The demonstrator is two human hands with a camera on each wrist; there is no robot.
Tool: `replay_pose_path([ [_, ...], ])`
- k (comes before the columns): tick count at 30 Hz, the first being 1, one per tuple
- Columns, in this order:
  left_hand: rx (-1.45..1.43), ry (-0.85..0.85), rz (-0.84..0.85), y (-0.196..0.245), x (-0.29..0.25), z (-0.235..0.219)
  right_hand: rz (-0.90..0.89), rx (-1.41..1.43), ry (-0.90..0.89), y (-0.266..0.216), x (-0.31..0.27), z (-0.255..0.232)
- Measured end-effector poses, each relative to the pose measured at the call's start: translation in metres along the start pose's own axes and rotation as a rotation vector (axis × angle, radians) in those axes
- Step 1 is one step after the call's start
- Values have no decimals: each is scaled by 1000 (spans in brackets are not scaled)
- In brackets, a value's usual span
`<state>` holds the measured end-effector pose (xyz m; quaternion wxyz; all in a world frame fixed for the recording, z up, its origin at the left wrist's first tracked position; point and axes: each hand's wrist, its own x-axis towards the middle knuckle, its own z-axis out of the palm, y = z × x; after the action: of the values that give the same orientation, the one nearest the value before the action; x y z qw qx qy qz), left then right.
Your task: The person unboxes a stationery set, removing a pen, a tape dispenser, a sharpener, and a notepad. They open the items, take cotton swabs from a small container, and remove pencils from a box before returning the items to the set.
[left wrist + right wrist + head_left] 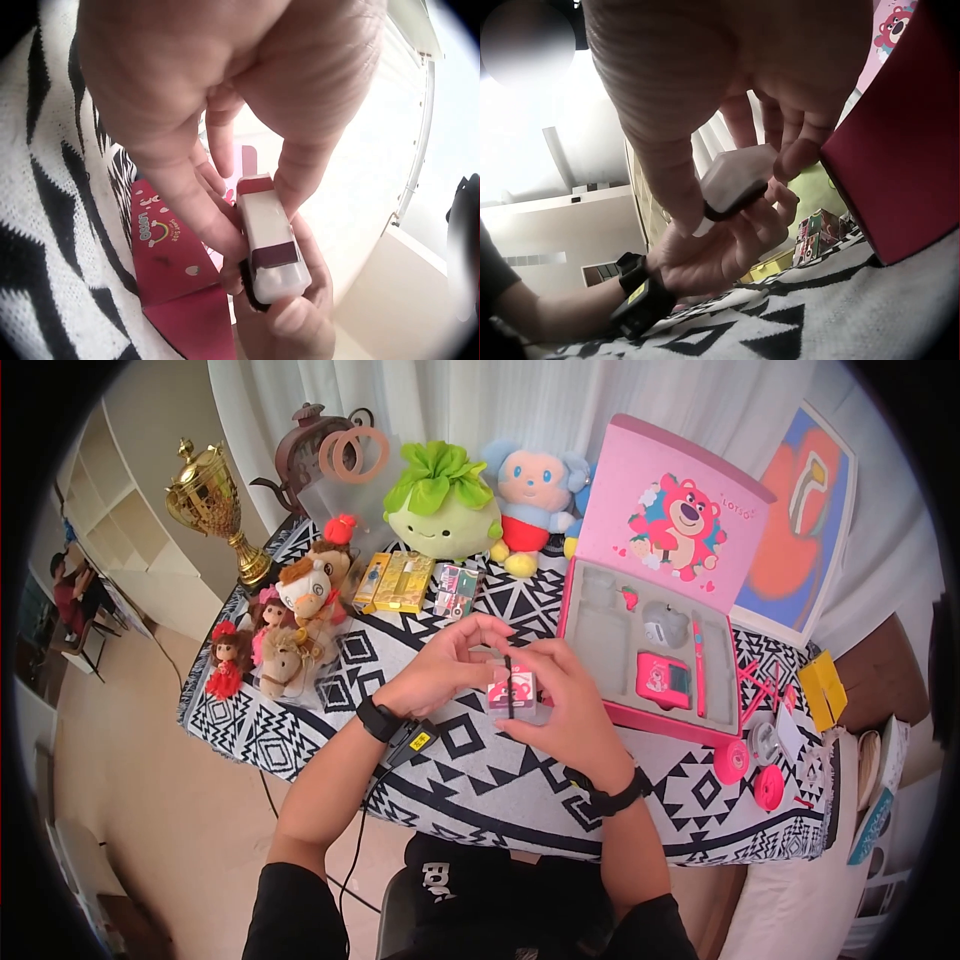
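Over the front middle of the table, both hands hold a small clear plastic case (512, 700) with a pink-and-white bear print and a black elastic band (510, 672) running down it. My left hand (462, 665) grips its left side and upper end, as the thumb and fingers (300, 169) on either side show in the left wrist view. From the right, my right hand (570, 710) pinches the case, thumb at the near end and fingers at the far end. The right wrist view shows the case's pale underside (742, 169), with the band along its edge.
Right of the hands stands an open pink gift box (650, 725) with a grey moulded insert. Pink round items (732, 762) lie beyond it. Plush toys (440, 525), dolls (230, 660), a yellow box (398, 582) and a gold trophy (205, 505) stand behind and left on the patterned cloth.
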<state>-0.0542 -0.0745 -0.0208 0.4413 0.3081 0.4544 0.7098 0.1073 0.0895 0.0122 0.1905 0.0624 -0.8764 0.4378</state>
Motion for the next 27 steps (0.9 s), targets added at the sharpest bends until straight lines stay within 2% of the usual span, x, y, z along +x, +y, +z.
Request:
replay_pose_path([
  [5,141,-76,4,-3,1,-4,-72,-131,-97,-4,-2,-9],
  [8,46,-158,-55,-6,1,-1,-114,-213,-173,-5,-1,-25],
  [10,54,-184,-30,-4,2,-2,-115,-249,-192,1,0,-45],
  [12,-47,-45,-68,4,-1,5,-20,-318,-110,14,9,-72],
  [13,-3,0,-37,2,-1,2,39,-368,-49,18,16,-85],
  [14,-7,0,-27,1,0,0,33,-376,-53,29,25,-98],
  [16,-20,6,-48,-1,2,-5,176,-491,59,60,47,-118],
  [19,3,-29,-70,2,1,0,107,-559,75,96,70,-131],
  [21,9,-42,-67,2,0,1,126,-510,59,114,80,-128],
  [23,20,-37,-65,2,0,0,151,-464,40,115,84,-123],
  [26,-8,-7,-75,1,1,-1,151,-565,33,116,84,-119],
  [27,3,-12,-60,-1,1,-3,101,-589,29,115,85,-118],
])
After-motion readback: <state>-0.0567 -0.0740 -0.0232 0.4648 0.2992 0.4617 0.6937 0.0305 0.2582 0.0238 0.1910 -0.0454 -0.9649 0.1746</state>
